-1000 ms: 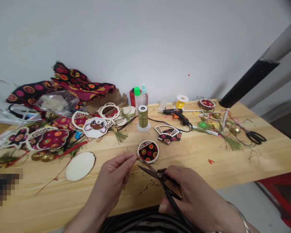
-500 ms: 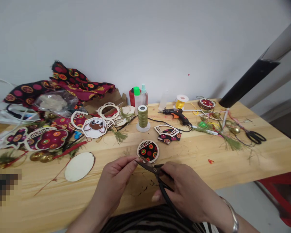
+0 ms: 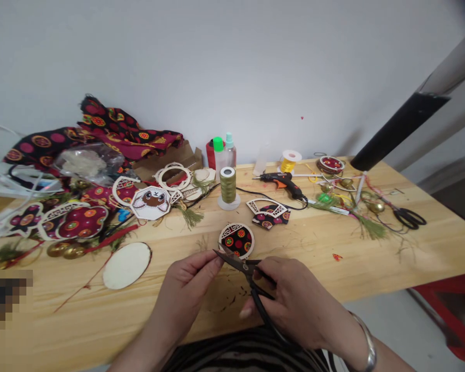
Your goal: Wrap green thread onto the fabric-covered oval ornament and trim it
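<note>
- Pale grey wall (image 3: pixel 232 67) is standing behind a light wood-grained counter (image 3: pixel 302 263) scattered with craft pieces.
- Above the counter's near part, a pair of dark-bladed, black-handled scissors (image 3: pixel 236 261) is pointing toward the person's left.
- Fingers of the right hand (image 3: pixel 296 297) are gripping the scissors by the handles; how far the blades are parting is hard to tell.
- Fingers of the left hand (image 3: pixel 188 289) are pinching together right at the blade tips; whether they are holding a scrap is too small to tell.
- Judging by this pose, a fine snip at the left fingertips seems to be the step in hand; the next move would be calling for a steady pinch and skin kept clear of the edges.
- Just beyond the blades, a round pale-wood frame backed with black floral fabric (image 3: pixel 236 238) is lying on the counter.
- Near it, a fan-shaped wooden piece with dark floral cloth (image 3: pixel 270 216) is lying to the right, and an olive-green thread spool (image 3: pixel 228 187) is standing upright behind.
- Left of the left hand, a cream oval disc (image 3: pixel 127 266) is lying flat.
- Farther back, a black-and-orange glue gun (image 3: pixel 282 181) is resting near a yellow thread spool (image 3: pixel 289 164).
</note>
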{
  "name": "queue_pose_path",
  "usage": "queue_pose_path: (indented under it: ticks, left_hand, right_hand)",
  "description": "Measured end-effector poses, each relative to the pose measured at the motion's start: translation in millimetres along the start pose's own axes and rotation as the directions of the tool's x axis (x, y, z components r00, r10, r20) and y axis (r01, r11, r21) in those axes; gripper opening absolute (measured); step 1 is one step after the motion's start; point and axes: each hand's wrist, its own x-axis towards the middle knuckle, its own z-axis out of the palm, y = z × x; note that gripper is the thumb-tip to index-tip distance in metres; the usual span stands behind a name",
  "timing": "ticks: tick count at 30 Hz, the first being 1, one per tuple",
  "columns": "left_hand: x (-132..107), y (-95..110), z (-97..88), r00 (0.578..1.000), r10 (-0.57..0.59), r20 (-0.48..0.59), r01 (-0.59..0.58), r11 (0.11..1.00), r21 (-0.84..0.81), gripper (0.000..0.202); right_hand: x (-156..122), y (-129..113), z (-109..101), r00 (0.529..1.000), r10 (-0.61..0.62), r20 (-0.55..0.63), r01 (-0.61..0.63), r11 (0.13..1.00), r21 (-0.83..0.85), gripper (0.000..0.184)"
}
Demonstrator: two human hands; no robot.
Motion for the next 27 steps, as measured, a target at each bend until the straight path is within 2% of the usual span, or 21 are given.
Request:
queue_pose_path:
  ticks: [7,16,23,27]
  left_hand:
    - [0.6,1.6,-0.3,0.999,0.034,0.0,-0.034,0.999,0.015,0.024]
    - [-1.3,-0.5,0.9,1.0,0.002,-0.009,-0.002,1.0,-0.002,0.026]
    - [0.2,-4.2,0.4,0.998,0.067,-0.005,-0.067,0.998,0.018,0.021]
    - [0.1,-4.4,0.5,0.999,0.043,-0.007,-0.043,0.999,-0.002,0.021]
  right_hand:
    - [1.7,1.7,0.9,1.0,-0.003,-0.015,0.003,1.0,0.021,0.031]
    - [2.4,3.9,1.5,0.999,-0.018,-0.032,0.018,1.0,0.002,0.031]
    - [2.6,4.8,1.2,1.0,-0.009,-0.028,0.009,1.0,0.003,0.035]
    - [3.2,4.0,1.2,0.999,-0.008,-0.033,0.009,0.999,0.042,0.034]
